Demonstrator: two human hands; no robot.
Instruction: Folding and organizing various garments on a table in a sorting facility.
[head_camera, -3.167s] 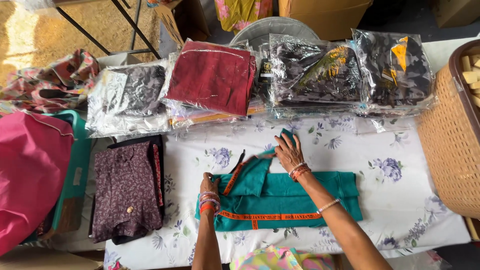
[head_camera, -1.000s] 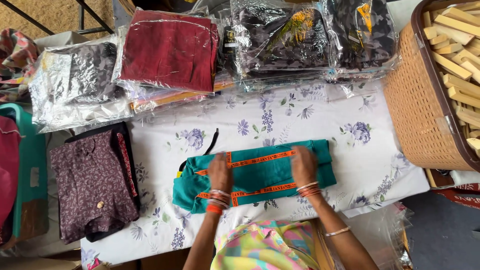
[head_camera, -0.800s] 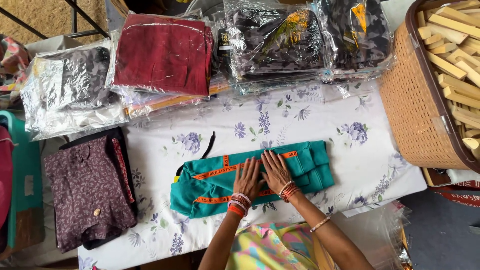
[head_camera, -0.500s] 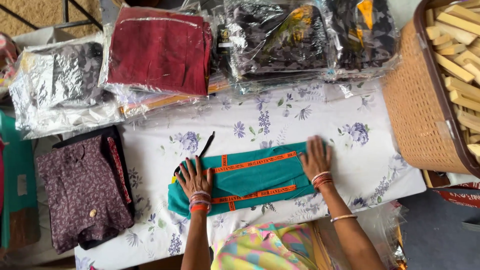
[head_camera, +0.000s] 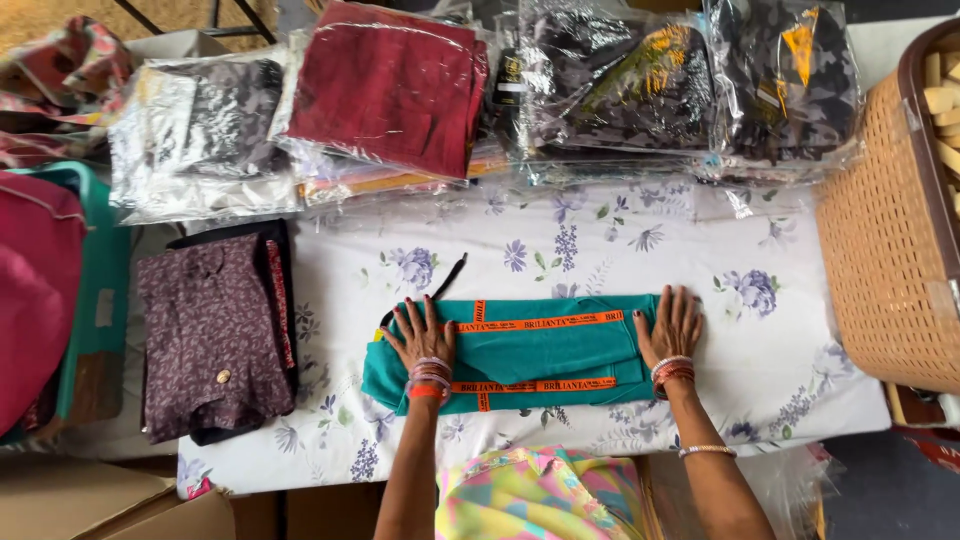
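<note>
Far left, at 9 o'clock: pink fabric bundle (head_camera: 35, 300) over a teal bin (head_camera: 100, 290). Next in, a dark purple floral garment (head_camera: 210, 335) lies flat, hanging over the left edge of the floral tablecloth (head_camera: 600, 250).

Your left hand (head_camera: 420, 335) is flat, palm down, fingers spread, on the left end of the folded teal garment (head_camera: 540, 350). Not clenched, not gripping, just pressing. Bangles at the wrist.

The teal garment sits centre of the cloth, roughly 6 o'clock from the bagged stacks, long side running left-right, two orange tape bands across it (printed, not copying that). A thin black strap (head_camera: 450, 275) pokes out at its 11 o'clock corner.

Your right hand (head_camera: 672, 325) is likewise flat and open, palm down on the garment's right end, fingers pointing to 12 o'clock.

At 12 o'clock: clear-bagged clothes in a row, silver-grey pack (head_camera: 200, 135), maroon pack (head_camera: 385, 85), dark printed packs (head_camera: 690, 85).

At 3 o'clock: tan woven basket (head_camera: 880, 230), just off the table edge.
</note>
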